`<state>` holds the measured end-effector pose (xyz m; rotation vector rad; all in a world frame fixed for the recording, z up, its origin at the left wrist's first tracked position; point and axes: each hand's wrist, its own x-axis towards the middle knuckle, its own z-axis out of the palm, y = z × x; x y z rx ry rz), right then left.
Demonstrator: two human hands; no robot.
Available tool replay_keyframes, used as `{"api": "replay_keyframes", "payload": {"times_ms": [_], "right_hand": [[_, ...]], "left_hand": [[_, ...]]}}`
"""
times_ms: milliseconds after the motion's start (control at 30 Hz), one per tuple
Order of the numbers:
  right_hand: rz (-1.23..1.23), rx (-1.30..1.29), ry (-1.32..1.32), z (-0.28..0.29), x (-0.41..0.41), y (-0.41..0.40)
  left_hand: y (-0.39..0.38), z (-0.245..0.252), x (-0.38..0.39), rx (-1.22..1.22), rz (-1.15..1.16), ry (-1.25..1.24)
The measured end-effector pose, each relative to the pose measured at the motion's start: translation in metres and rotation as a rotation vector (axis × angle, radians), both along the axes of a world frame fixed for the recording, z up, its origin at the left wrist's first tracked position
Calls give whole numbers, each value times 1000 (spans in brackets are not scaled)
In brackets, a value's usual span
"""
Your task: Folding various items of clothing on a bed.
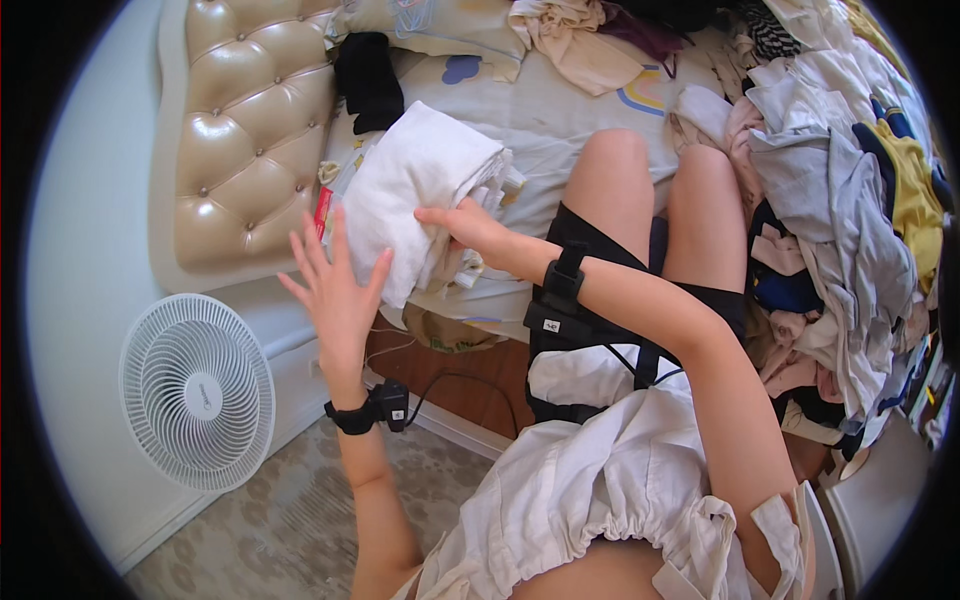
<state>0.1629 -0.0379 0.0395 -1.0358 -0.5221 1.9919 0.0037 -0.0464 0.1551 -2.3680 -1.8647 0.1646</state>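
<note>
A folded white cloth (420, 169), thick and in several layers, is by the headboard side of the bed. My right hand (471, 229) grips its near right edge, thumb on top and the other fingers hidden beneath or between the layers. At the cloth's left side, my left hand (330, 289) is raised with fingers spread and nothing in it. Whether its fingertips touch the cloth I cannot tell. Beyond the left fingers shows a small red packet (323, 212), partly covered. More folded fabric and a packet with a printed wrapper (470, 268) peek out below the white cloth.
A tufted headboard (255, 112) borders the bed (540, 112) on the left. Black fabric (369, 82) lies beside a pillow (450, 37). Heaped clothes (825, 172) cover the right side. A white fan (199, 394) stands lower left; a paper bag (442, 330) sits below the mattress edge.
</note>
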Motion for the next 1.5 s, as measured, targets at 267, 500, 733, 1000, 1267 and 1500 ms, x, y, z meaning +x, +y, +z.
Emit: {"api": "replay_keyframes", "payload": {"times_ms": [267,500,733,1000,1267,1500], "right_hand": [[-188,184,-66,-7,5,19],[34,111,261,9,7,18],[105,67,-64,0,17,16],[41,138,-311,-24,27,17],[-20,43,-334,-44,95,7],[-388,59,-359,-24,213,-18]], "left_hand": [[0,-53,13,-68,-267,-116],[-35,-39,9,151,-197,-184],[-33,-36,17,34,-182,-82],[3,-59,29,-26,-246,-38],[5,-85,18,-11,-222,-36],[8,-73,17,57,-277,39]]}}
